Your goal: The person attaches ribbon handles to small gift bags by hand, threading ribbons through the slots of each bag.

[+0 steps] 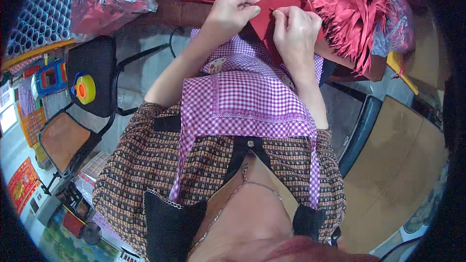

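Folding red paper over our lap
Our left hand (pixel 232 12) and right hand (pixel 295 28) pinch the red paper piece (pixel 272 7), fingers closed on its edge, beside red ribbons (pixel 357 17).

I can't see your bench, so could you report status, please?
Both hands, left and right, pinching red paper piece. Red ribbon bundle lying alongside, right.

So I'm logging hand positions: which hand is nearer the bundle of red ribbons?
Right. The right hand pinches the red paper piece just beside the red ribbons; the left hand grips the paper's far edge, farther away.
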